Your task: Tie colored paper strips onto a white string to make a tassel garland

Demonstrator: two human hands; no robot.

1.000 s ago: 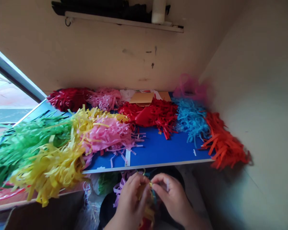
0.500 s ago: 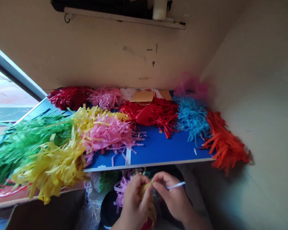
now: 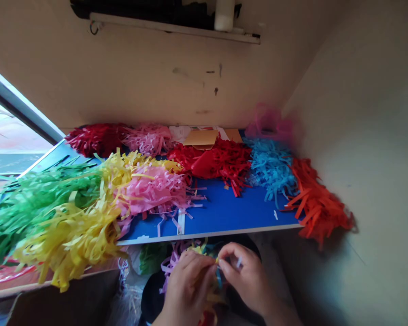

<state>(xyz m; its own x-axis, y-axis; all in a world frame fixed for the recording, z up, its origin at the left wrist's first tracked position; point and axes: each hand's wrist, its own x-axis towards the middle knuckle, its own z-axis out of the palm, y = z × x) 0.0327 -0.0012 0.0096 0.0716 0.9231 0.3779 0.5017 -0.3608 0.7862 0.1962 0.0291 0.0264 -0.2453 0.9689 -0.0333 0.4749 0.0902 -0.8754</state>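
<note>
Below the table's front edge, my left hand is closed around a bundle of mixed coloured paper strips, yellow, pink and blue. My right hand pinches a thin pale strip right at the top of that bundle, fingertips of both hands almost touching. Most of the bundle is hidden behind my hands.
A blue table carries heaps of shredded paper: green, yellow, pink, red, light blue, orange. Cardboard lies at the back. A wall stands close on the right, a shelf above.
The pale strip stuck out to the right from my right hand half a second ago; now it is drawn in short between the fingertips. Both hands have stayed below the table edge.
</note>
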